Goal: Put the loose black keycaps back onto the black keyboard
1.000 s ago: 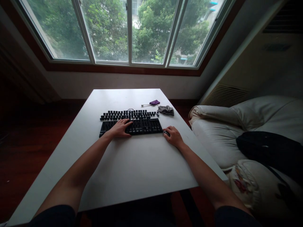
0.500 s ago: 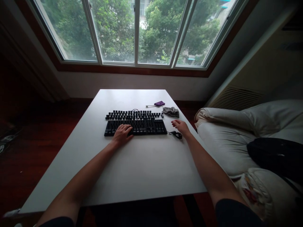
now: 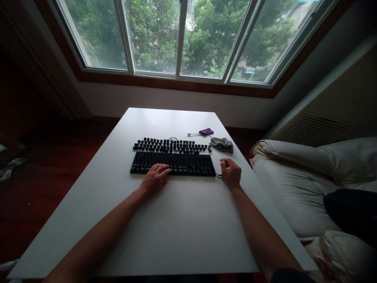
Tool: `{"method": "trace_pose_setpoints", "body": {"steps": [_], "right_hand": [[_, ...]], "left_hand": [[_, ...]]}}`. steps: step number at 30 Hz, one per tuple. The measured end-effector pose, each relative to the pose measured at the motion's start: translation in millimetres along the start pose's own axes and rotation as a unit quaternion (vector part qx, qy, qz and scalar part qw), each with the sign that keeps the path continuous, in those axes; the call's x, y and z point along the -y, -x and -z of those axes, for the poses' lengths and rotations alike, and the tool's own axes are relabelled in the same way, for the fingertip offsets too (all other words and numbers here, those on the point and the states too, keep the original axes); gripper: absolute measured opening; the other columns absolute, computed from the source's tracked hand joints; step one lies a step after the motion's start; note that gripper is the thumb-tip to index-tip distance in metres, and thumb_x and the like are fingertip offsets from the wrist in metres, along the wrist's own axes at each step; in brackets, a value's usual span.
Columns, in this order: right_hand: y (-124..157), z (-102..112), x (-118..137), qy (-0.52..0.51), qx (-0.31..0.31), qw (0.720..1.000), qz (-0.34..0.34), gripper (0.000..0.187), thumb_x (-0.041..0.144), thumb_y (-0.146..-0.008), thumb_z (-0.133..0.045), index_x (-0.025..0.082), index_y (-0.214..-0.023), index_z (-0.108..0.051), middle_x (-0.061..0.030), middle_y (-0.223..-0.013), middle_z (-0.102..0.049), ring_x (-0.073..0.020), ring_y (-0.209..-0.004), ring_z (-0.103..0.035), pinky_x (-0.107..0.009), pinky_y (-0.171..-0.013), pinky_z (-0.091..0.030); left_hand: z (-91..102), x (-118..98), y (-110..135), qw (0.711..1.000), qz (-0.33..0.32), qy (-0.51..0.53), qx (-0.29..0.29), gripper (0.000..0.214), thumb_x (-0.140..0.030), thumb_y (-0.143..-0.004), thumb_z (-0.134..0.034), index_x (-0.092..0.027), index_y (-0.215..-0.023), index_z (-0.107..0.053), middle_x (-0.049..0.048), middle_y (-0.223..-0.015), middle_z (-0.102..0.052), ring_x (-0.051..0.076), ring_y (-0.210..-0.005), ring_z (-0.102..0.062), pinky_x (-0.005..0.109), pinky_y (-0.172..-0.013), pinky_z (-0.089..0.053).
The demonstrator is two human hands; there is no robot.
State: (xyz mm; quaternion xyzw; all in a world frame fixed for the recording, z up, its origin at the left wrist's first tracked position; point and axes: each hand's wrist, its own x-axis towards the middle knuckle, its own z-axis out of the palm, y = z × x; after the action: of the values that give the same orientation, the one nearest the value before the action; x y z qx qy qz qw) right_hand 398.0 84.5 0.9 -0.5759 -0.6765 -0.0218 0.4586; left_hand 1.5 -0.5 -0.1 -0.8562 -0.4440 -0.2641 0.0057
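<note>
A black keyboard (image 3: pixel 173 163) lies on the white table. My left hand (image 3: pixel 156 177) rests over its front edge, fingers stretched out flat on the lower rows and thumb by the near side. Just beyond the board, black keycaps (image 3: pixel 169 146) stand loose in rows. To the right of the keyboard, my right hand (image 3: pixel 231 173) is curled into a fist. A short piece of the black cable (image 3: pixel 219 175) shows beside it; the rest is hidden by the hand. Whether anything is inside those curled fingers cannot be seen.
Behind the right hand lies a crumpled grey cloth (image 3: pixel 222 144), with a purple cloth (image 3: pixel 206 131) and a thin light stick (image 3: pixel 193 135) farther back. A pale sofa (image 3: pixel 288 181) with a dark item (image 3: pixel 353 208) on it stands along the table's right side.
My right hand has gone from loosely bent fingers to a fist and now covers the bundled cable. My left hand stays on the keyboard, a little nearer its front edge. The view has shifted slightly.
</note>
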Motion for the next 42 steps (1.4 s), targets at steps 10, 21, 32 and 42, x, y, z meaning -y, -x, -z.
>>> {"method": "trace_pose_setpoints", "body": {"steps": [10,21,32,42], "right_hand": [[12,6,17,-0.009,0.019,0.999,0.031,0.029,0.036,-0.097,-0.049,0.019,-0.09,-0.071,-0.0057,-0.086,-0.073,-0.0197,-0.07,-0.063,-0.032,-0.071,-0.048],[10,13,19,-0.033,0.059,0.991,0.111,0.027,0.035,-0.098,-0.051,0.02,-0.092,-0.072,-0.008,-0.088,-0.073,-0.0219,-0.076,-0.065,-0.035,-0.077,-0.049],[21,8,39,-0.054,0.092,0.99,0.094,0.03,0.04,-0.098,-0.049,0.021,-0.091,-0.071,-0.0082,-0.088,-0.074,-0.0237,-0.079,-0.067,-0.036,-0.076,-0.05],[22,-8,37,-0.057,0.112,0.988,0.095,0.027,0.039,-0.097,-0.05,0.023,-0.091,-0.071,-0.0082,-0.091,-0.075,-0.0253,-0.084,-0.069,-0.038,-0.082,-0.053]], "left_hand": [[8.9,-17,6,1.0,0.011,0.016,-0.017,0.038,-0.022,-0.092,-0.059,-0.026,-0.129,-0.064,0.0088,-0.138,-0.061,0.029,-0.129,-0.053,0.051,-0.111,-0.045],[7.6,-18,6,0.999,0.029,0.003,-0.032,0.032,-0.02,-0.092,-0.056,-0.026,-0.12,-0.07,0.0073,-0.13,-0.066,0.026,-0.125,-0.056,0.05,-0.11,-0.046],[43.6,78,-5,0.942,0.244,0.002,-0.228,0.023,-0.025,-0.094,-0.049,-0.023,-0.099,-0.071,0.008,-0.118,-0.068,0.026,-0.117,-0.059,0.046,-0.107,-0.046],[36.3,206,13,0.908,0.383,0.071,-0.156,0.031,-0.022,-0.082,-0.057,-0.022,-0.108,-0.073,0.0071,-0.113,-0.066,0.021,-0.094,-0.063,0.036,-0.093,-0.052]]}}
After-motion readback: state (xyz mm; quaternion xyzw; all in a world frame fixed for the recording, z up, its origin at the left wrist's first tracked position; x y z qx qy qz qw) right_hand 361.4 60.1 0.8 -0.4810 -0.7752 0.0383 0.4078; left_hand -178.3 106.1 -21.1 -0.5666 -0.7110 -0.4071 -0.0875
